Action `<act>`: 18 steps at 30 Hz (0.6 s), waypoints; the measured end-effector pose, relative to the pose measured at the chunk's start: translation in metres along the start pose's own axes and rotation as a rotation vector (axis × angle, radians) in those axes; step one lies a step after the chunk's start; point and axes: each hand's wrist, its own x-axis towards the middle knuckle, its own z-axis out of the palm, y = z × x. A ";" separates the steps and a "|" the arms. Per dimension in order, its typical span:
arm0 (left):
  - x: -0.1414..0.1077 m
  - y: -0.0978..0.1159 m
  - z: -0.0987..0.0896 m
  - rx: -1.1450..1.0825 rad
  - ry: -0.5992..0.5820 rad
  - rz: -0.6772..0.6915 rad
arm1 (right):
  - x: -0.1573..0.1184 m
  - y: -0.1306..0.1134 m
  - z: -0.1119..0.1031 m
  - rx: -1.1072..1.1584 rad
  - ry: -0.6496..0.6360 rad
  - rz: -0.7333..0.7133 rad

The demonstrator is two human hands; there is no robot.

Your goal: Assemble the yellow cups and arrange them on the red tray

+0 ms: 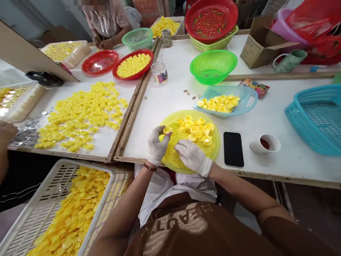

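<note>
The gloved left hand point(157, 145) pinched a yellow plastic cap point(167, 130); the gloved right hand point(193, 157) lay open, empty, over a yellow tray point(216, 142).

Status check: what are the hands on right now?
Left hand, white-gloved, pinching a yellow plastic cap. Right hand, white-gloved, on small yellow pieces in a round yellow plate. Black smartphone beside the plate, not touching.
</note>
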 end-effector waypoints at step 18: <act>-0.001 -0.014 -0.004 -0.062 -0.329 0.248 | 0.068 0.008 -0.014 1.363 0.454 0.795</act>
